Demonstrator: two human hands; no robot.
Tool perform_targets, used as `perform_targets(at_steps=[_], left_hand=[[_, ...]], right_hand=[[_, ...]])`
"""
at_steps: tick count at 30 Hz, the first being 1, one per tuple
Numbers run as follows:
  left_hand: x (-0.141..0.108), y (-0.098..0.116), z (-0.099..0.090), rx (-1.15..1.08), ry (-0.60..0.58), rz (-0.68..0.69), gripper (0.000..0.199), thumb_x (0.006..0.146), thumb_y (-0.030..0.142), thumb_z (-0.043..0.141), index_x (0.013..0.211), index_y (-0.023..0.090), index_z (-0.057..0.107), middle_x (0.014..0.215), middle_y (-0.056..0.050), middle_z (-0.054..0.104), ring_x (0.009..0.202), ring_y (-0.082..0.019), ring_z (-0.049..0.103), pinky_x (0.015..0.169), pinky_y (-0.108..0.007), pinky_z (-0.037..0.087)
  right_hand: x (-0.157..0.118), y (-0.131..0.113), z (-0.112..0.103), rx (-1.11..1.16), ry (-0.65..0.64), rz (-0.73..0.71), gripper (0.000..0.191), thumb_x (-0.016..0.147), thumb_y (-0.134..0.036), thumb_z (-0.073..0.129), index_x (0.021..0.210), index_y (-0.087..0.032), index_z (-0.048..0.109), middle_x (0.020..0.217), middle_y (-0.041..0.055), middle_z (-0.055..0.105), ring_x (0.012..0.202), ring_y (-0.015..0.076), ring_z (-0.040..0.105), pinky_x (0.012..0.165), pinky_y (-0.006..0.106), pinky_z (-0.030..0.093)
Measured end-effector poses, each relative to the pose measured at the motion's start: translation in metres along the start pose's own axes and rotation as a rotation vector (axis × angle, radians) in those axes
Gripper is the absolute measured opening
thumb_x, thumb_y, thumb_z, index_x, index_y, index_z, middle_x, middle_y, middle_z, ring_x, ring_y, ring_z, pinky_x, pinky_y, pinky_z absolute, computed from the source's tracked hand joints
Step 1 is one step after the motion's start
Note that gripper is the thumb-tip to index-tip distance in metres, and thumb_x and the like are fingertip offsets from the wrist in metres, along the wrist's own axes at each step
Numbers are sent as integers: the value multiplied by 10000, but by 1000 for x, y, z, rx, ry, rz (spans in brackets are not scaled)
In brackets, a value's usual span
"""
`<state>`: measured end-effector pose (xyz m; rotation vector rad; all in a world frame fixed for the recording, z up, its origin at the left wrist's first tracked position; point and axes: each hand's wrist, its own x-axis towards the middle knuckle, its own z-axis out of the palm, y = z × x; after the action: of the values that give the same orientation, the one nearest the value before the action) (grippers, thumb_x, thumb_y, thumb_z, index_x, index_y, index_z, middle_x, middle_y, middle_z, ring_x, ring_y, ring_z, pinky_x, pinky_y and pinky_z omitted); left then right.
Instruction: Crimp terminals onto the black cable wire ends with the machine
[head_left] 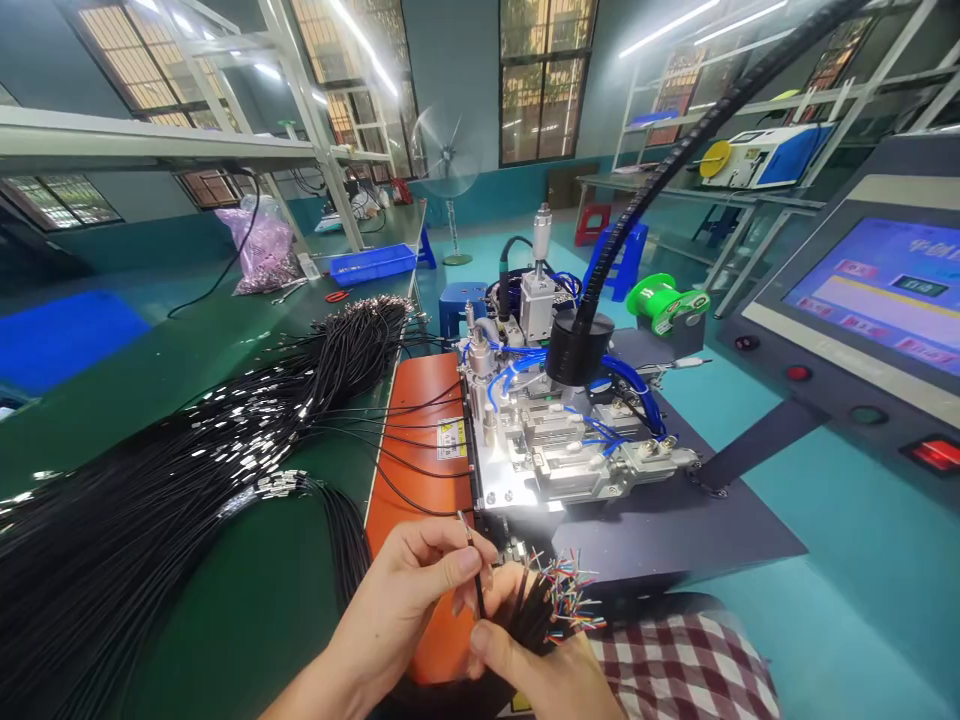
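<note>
My left hand (435, 580) pinches a single thin black cable (479, 592) near its upper end, where a short light tip sticks up past the fingers. Lower on that same cable, the thumb of my right hand (544, 665) presses against it. My right hand is also wrapped round a bundle of black cables (532, 612). Stripped ends with red, blue and white wires (570, 595) fan out from the bundle's top. Just beyond both hands stands a bench machine (570, 460) with metal clamps and blue air tubes. Several black cables run across its orange plate (424, 430).
A large heap of black cables (187, 480) covers much of the green table (255, 610) on the left. A control screen (885, 280) stands at right, a green spool (664, 303) behind the machine. A blue tray (373, 265) and a pink bag (259, 245) sit farther back.
</note>
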<state>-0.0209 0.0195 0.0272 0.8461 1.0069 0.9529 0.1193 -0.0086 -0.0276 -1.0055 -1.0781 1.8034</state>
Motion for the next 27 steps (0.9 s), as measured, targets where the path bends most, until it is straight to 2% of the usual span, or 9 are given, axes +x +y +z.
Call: perform_targets(at_steps=[6,10,14,16,20,27], left_hand=[[4,-5,1,-33,-19,-21,147,768,258,678,821,131,728,621,-34,632,531,-71,494,538,-176,379],[5,-7,-2,-26,-31,-41,169,803,269,642,878,138,717,641,-38,634,538,-74,505,522,-177,358],[4,-5,-5,15,-25,-39,164,810,273,634,883,140,696,636,-35,624,557,-80,506,528,-174,358],[3,-3,-6,53,-5,-7,161,807,261,641,917,153,686,663,-24,618,570,-73,494,539,-166,366],[1,1,-8,103,36,66,206,779,241,677,975,176,683,761,-22,625,635,-77,506,579,-158,404],[5,0,-10,-48,-4,-35,168,768,221,685,910,135,705,722,-35,645,538,-47,506,543,-151,418]], right_hand=[[1,1,-7,-93,-26,1,251,775,-473,602,807,-232,542,643,-17,640,651,213,646,683,325,477],[1,-8,-8,-144,-3,31,134,792,-385,582,784,-253,563,656,-29,649,647,193,634,675,294,471],[1,-19,-8,-201,-39,27,20,769,-287,593,775,-270,603,679,-23,658,680,190,624,705,279,477],[1,-21,-7,-213,-49,38,20,768,-253,582,768,-262,600,687,-21,660,686,189,626,708,279,483],[0,-14,-3,-205,11,55,31,792,-272,559,783,-242,559,648,-32,645,641,175,627,677,273,486],[-2,-11,-5,-190,-67,87,76,848,-287,500,843,-230,550,692,-19,662,708,180,642,714,280,459]])
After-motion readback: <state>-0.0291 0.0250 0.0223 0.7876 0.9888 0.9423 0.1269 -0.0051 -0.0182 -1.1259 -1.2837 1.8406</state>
